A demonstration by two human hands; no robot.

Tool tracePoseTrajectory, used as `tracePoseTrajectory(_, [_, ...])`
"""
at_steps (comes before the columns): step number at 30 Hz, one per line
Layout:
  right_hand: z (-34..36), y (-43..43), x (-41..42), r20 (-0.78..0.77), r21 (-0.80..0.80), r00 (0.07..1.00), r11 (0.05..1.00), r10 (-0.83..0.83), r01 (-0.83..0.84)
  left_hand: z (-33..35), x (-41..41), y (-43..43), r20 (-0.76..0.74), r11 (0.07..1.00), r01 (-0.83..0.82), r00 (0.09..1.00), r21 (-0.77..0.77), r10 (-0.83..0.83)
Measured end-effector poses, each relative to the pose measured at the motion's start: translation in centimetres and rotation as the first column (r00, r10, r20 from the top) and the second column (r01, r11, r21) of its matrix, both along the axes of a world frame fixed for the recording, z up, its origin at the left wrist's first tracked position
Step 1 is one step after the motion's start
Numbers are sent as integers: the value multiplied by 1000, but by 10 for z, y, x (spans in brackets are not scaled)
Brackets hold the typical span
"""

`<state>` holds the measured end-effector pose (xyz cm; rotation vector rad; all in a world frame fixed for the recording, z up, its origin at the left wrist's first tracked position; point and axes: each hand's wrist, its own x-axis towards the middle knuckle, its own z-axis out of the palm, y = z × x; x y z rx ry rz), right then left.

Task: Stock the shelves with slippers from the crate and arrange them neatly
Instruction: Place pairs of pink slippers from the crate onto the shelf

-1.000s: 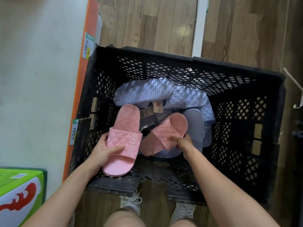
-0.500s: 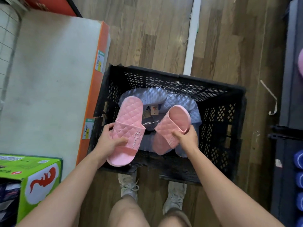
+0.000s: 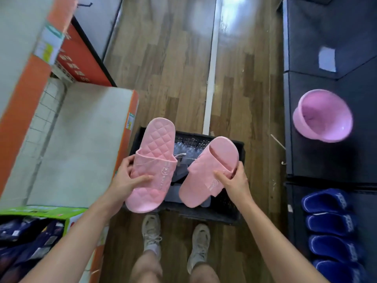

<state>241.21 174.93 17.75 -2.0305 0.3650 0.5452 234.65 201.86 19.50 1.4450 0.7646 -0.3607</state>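
Observation:
My left hand [image 3: 126,180] grips a pink quilted slipper [image 3: 155,160] by its strap, thumb on top. A second pink slipper [image 3: 206,172] is held in my right hand [image 3: 234,182], fingers curled round its strap. A thin tag string joins the pair. Both slippers hang above the black crate [image 3: 224,209] on the floor, where several pale blue slippers [image 3: 185,150] still lie. The empty grey shelf [image 3: 81,139] with an orange edge stands to the left of the crate.
A dark shelf [image 3: 326,160] on the right carries a pink plastic basin [image 3: 324,117] and a row of blue slippers [image 3: 330,221]. A green carton [image 3: 40,213] with dark goods sits at lower left. My two shoes stand on the wooden floor behind the crate.
Both hands have lifted the pink pair up out of the crate. My head has risen, so the crate looks smaller and the right-hand shelf has come into view.

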Motion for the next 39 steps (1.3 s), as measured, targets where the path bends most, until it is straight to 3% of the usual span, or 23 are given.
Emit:
tracePoseTrajectory(10, [159, -47, -15, 146, 118, 989, 993, 13, -30, 155, -2, -52, 194, 998, 59, 979, 12, -60])
tracePoseTrajectory(21, [278, -100, -44, 269, 163, 962, 987, -40, -4, 252, 19, -97, 390, 976, 217, 897, 18, -206])
tracePoseTrajectory(30, [318, -112, -78, 358, 193, 887, 952, -293, 237, 282, 43, -102, 409, 897, 441, 821, -13, -397])
tracePoseTrajectory(39, [325, -87, -164, 409, 226, 672, 783, -617, 580, 297, 49, -117, 387, 673, 739, 624, -10, -679])
